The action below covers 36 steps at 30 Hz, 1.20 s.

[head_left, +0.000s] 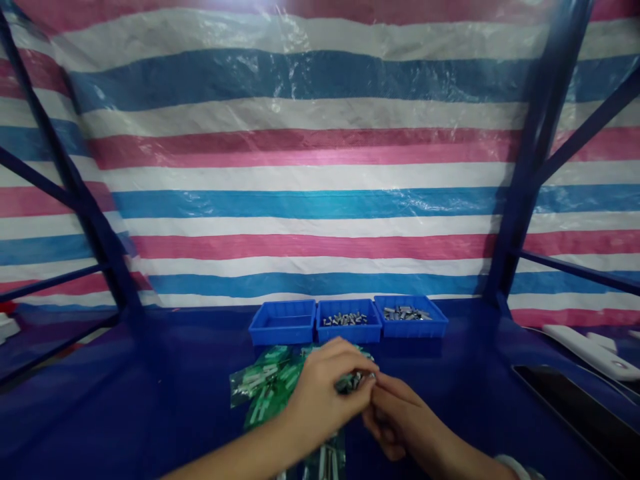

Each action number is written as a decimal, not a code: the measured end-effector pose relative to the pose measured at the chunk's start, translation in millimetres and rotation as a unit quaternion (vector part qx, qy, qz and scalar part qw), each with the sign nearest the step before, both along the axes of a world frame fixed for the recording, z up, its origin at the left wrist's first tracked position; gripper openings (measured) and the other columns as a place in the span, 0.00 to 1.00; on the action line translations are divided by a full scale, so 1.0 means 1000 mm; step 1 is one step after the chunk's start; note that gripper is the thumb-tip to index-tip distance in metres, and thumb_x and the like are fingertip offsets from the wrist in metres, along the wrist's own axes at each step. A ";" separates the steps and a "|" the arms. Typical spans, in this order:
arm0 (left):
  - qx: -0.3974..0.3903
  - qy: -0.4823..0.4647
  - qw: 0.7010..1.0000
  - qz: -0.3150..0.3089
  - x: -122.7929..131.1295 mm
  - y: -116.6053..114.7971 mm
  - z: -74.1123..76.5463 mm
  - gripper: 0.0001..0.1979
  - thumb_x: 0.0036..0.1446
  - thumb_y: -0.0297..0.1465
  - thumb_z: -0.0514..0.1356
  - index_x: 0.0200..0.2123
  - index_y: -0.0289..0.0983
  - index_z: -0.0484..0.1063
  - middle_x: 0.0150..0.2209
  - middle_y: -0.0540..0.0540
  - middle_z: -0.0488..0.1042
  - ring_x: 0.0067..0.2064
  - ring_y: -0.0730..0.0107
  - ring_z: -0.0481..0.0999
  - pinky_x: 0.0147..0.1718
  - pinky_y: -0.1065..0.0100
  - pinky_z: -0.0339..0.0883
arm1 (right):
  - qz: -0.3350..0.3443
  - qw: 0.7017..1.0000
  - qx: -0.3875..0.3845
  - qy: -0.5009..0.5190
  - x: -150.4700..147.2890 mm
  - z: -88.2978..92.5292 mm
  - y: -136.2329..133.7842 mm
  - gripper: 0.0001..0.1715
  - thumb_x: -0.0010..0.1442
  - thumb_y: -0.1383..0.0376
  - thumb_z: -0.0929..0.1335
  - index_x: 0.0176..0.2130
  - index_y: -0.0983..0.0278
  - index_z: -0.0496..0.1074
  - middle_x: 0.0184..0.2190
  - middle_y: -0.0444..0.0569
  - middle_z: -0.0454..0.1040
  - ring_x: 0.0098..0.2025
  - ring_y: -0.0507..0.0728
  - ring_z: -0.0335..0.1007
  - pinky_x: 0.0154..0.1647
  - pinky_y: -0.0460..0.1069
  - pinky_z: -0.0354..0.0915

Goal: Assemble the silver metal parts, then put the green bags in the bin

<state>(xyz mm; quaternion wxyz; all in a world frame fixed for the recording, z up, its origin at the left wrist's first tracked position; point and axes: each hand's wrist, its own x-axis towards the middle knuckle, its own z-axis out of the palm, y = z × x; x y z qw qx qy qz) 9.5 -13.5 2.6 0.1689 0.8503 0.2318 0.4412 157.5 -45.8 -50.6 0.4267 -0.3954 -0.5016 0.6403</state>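
Observation:
My left hand (325, 380) and my right hand (400, 413) meet in front of the trays. Thumb and fingers of both are closed in a pinch, with the fingertips touching. A tiny shiny bit shows at the fingertips, too small to name. Small metal parts (350, 381) are visible in the gap under my left fingers; whether that hand holds them I cannot tell. Beneath and left of my left hand lies a pile of clear bags with green print (270, 380), holding pale strip-like pieces. One more bag (327, 460) shows below my left wrist.
Three blue trays stand behind the hands: the left tray (283, 327) is bare, the middle tray (350, 333) holds small metal parts, the right tray (415, 329) longer ones. A phone (575, 407) and a white power strip (593, 350) lie right. Blue posts (525, 180) flank the table.

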 end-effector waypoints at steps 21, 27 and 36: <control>-0.113 -0.019 0.990 0.081 -0.017 0.005 -0.007 0.06 0.56 0.26 0.57 0.36 0.36 0.73 0.28 0.49 0.77 0.30 0.69 0.76 0.32 0.68 0.70 | 0.022 0.816 0.433 -0.382 0.031 -0.005 0.021 0.15 0.56 0.77 0.67 0.40 0.61 0.76 0.39 0.48 0.75 0.42 0.56 0.71 0.43 0.48 0.66; -0.140 -0.042 0.986 0.076 -0.018 0.000 -0.010 0.04 0.55 0.26 0.58 0.34 0.37 0.73 0.28 0.49 0.77 0.30 0.69 0.76 0.31 0.68 0.69 | 0.015 0.805 0.439 -0.399 0.036 -0.008 0.026 0.15 0.56 0.78 0.68 0.38 0.61 0.77 0.39 0.47 0.76 0.43 0.55 0.72 0.44 0.47 0.66; -0.133 -0.024 0.989 0.059 -0.019 -0.002 -0.018 0.06 0.56 0.24 0.57 0.36 0.37 0.72 0.31 0.48 0.76 0.32 0.68 0.76 0.34 0.66 0.70 | -0.094 0.845 0.435 -0.297 0.036 0.006 0.024 0.04 0.59 0.70 0.71 0.36 0.63 0.76 0.30 0.45 0.73 0.30 0.52 0.68 0.30 0.46 0.64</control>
